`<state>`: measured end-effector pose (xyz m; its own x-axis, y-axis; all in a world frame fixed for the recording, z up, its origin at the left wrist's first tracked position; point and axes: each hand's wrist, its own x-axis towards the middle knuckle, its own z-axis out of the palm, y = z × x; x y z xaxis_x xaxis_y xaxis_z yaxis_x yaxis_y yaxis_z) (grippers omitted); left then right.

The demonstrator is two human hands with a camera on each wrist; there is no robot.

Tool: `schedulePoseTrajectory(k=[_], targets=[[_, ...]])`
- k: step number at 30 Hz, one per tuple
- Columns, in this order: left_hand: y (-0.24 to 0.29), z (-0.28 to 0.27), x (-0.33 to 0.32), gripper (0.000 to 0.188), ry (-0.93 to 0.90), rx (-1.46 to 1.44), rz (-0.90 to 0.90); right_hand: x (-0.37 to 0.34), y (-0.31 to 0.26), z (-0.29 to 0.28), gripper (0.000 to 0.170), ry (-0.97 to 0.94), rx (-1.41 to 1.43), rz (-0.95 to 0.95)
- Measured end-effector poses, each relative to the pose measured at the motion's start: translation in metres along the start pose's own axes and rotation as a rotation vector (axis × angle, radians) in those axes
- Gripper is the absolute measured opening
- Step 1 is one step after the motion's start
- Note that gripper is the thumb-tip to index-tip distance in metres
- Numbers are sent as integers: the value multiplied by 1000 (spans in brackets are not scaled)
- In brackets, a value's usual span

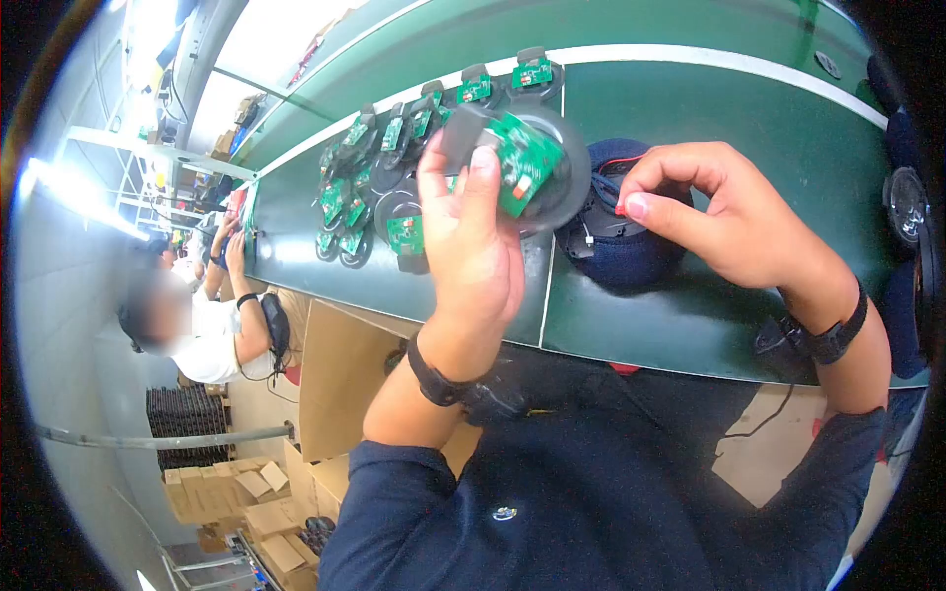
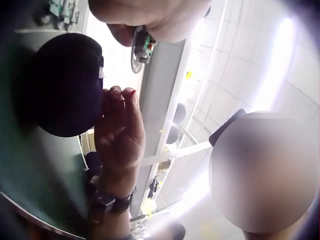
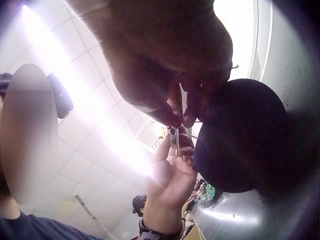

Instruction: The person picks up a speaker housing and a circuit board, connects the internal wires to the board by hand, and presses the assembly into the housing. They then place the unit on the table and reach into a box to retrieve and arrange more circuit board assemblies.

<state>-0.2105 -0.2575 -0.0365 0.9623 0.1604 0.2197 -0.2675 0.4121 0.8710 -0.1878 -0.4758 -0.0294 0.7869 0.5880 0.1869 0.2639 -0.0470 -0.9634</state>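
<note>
- Left hand: grips the board-and-disc unit, thumb on the near side, fingers reaching behind it. Unit is up off the worktop, between the right hand and a group of similar units.
- Hold seems chosen to keep the green board's face uncovered and turned towards the wearer's eyes.
- Right hand: pinches a small red connector between thumb and fingertips, above the dark blue round housing. A fine pinch suits so small a part; it probably keeps the lead up out of the housing.
- Housing: on the worktop, open side up, a red wire at its far edge, 1 white plug by the near-left rim. Placed that way, probably so the inside and its leads can be reached.
- Which way the unit points: in the head view, dark tab end to upper left, round disc end to the right, beside the housing. Board side faces the head camera, tilted.
- Long axis: tab to disc, sloping down to the right in that view. Blur on the unit; exact tilt cannot be told.
- Neither of the 2 hands is released or clenched empty.
</note>
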Motion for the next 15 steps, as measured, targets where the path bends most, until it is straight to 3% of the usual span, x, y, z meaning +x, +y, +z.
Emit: schedulePoseTrajectory(k=[3, 5, 7, 11, 15], targets=[[2, 8, -14, 47, -47, 160, 36, 0, -1, 2, 17, 16, 7, -2], [-8, 4, -21, 51, -35, 316, 112, 0, 6, 5, 15, 90, -57, -162], [-9, 7, -30, 48, -114, 537, 316, -2, 9, 7, 14, 136, -83, -192], [-5, 8, -36, 48, -111, 495, 192, -6, 6, 5, 13, 147, -157, -142], [-3, 18, -38, 53, -126, 444, 261, -7, 3, -1, 13, 118, -180, -114]])
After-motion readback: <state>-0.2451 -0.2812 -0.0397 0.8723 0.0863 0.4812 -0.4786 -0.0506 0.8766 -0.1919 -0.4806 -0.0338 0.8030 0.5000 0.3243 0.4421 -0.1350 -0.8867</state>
